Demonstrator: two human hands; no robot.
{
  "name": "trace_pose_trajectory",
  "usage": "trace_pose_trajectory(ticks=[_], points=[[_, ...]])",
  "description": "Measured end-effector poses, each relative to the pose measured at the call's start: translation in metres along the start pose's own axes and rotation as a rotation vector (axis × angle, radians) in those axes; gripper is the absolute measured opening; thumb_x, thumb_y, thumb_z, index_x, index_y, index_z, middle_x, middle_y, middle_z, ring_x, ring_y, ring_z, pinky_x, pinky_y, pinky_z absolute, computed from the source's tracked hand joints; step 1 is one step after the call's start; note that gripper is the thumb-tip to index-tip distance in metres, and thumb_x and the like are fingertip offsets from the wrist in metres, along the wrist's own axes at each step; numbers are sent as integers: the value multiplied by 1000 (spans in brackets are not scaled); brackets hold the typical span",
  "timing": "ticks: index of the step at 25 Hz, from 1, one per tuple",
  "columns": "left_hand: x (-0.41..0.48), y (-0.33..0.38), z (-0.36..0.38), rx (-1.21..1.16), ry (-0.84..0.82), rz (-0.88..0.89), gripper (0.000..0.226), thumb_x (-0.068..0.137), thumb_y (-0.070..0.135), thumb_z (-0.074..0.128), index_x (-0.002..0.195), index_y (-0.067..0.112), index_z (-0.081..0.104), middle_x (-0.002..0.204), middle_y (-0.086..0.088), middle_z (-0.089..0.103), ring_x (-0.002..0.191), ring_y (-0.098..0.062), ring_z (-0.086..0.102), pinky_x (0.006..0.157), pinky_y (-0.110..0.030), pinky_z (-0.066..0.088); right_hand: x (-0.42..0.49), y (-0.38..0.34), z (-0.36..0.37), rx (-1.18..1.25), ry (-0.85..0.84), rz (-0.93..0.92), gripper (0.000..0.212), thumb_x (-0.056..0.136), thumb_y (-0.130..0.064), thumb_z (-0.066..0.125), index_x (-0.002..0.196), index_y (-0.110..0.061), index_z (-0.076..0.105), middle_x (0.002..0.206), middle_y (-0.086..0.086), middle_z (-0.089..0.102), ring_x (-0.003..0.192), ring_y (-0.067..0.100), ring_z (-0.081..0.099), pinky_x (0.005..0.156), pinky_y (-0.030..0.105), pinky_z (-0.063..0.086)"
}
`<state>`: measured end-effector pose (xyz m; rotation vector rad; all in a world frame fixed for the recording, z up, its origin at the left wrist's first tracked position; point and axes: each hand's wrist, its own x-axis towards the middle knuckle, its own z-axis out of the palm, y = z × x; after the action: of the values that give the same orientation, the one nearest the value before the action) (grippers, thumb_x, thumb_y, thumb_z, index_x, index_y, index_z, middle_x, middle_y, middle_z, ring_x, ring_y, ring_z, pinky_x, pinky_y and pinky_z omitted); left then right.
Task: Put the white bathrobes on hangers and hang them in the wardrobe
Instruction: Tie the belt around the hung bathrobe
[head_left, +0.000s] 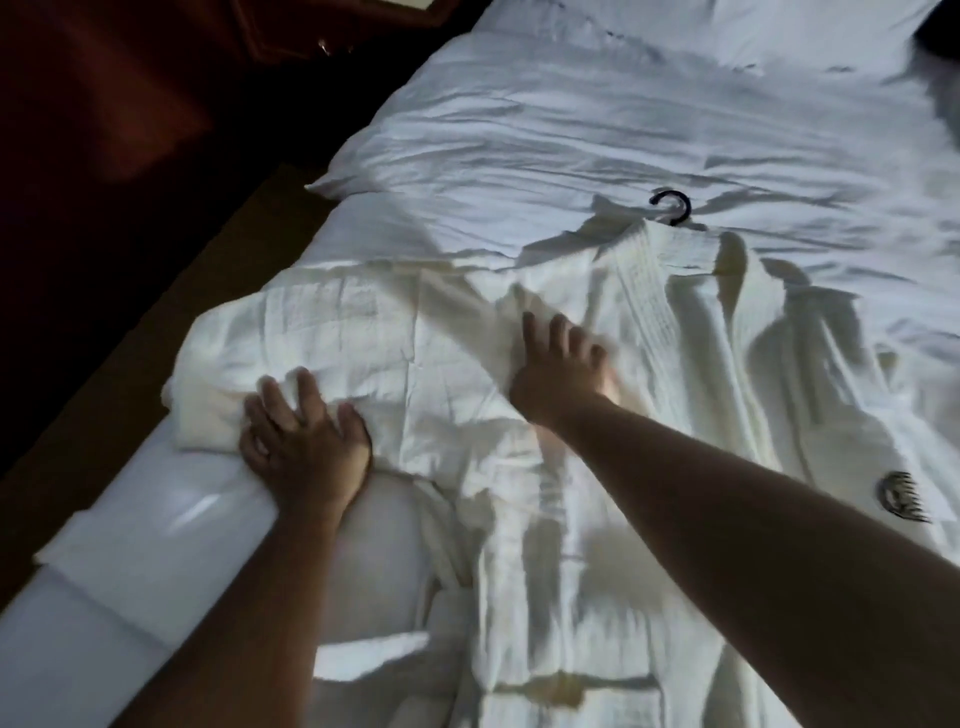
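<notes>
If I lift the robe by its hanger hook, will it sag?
Probably sags: the bathrobe lies creased and limp on the bed. Its sleeve, spread sideways, would likely drop. Thick cloth looks heavyish, so the hanger hook may tilt.

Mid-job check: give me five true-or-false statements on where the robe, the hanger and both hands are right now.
1. The bathrobe lies spread on the bed. True.
2. A dark hanger hook sticks out at the robe's collar. True.
3. The robe already hangs in the wardrobe. False: it lies flat on the bed.
4. The left hand rests on the end of the robe's sleeve. True.
5. The right hand grips the hanger hook. False: it presses on the robe's front below the collar, apart from the hook.
</notes>
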<state>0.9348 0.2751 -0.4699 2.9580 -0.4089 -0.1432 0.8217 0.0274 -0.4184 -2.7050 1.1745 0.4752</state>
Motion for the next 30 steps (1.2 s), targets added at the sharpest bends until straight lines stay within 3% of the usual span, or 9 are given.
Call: trace_pose_trajectory(ticks=[5, 8, 11, 13, 16, 19, 21, 24, 30], points=[[-89, -25, -85, -525, -219, 155, 32, 85, 18, 61, 116, 17, 70, 132, -9, 63, 126, -29, 57, 106, -45, 46, -254, 103, 42, 338, 124, -124, 54, 85, -23, 58, 137, -35, 58, 151, -20, 45, 145, 23, 42, 113, 44, 33], [-239, -45, -114, -611, -273, 191, 18, 80, 26, 60, 91, 34, 71, 90, 15, 71, 84, -2, 66, 81, -27, 53, -376, 167, 83, 474, 312, 153, 64, 64, -28, 67, 127, -25, 68, 140, 3, 61, 127, 31, 56, 98, 52, 49], [-344, -64, -113, -590, -471, 117, 40, 85, 26, 75, 118, 43, 62, 99, 32, 60, 92, 27, 53, 82, -3, 38, -456, 190, 126, 673, 214, 446, 88, 54, -43, 73, 133, -4, 63, 119, 23, 66, 111, 36, 61, 90, 39, 56], [-369, -75, -108, -509, -555, 47, 28, 90, 30, 72, 115, 37, 61, 99, 24, 59, 111, 8, 60, 83, -15, 38, -484, 194, 136, 834, -5, 557, 95, 48, -43, 88, 130, -4, 62, 110, 22, 70, 100, 35, 67, 86, 45, 59], [-381, -98, -105, -457, -666, -121, 42, 88, 50, 66, 106, 13, 69, 100, -6, 74, 101, -28, 70, 83, -36, 52, -502, 186, 114, 952, -236, 585, 56, 63, -32, 91, 110, -7, 73, 91, 10, 76, 82, 25, 73, 82, 45, 60], [-400, -140, -107, -603, -782, -133, 58, 64, 59, 70, 93, 9, 75, 84, -8, 78, 77, -20, 71, 72, -38, 56, -546, 181, 83, 1005, -70, 620, 33, 73, -22, 83, 105, -14, 74, 75, 6, 75, 66, 21, 70, 65, 38, 60], [-414, -158, -130, -555, -840, -111, 45, 75, 48, 75, 88, 5, 74, 75, -5, 74, 66, -14, 63, 62, -29, 48, -587, 177, 72, 1020, -235, 490, 30, 70, -27, 83, 99, -28, 75, 72, -1, 74, 55, 11, 65, 51, 28, 53], [-437, -182, -151, -542, -869, -158, 20, 91, 19, 76, 83, 1, 71, 65, -1, 68, 60, -12, 60, 58, -27, 44, -635, 183, 100, 875, -236, 618, 18, 68, -39, 76, 81, -27, 73, 71, -4, 71, 68, 16, 66, 66, 36, 55], [-475, -223, -157, -354, -771, -191, 16, 87, 25, 76, 94, 13, 68, 98, -12, 75, 93, -31, 69, 79, -37, 52, -703, 181, 153, 689, -436, 590, 34, 85, -25, 73, 56, -23, 56, 65, -3, 59, 65, 11, 55, 59, 22, 41]])
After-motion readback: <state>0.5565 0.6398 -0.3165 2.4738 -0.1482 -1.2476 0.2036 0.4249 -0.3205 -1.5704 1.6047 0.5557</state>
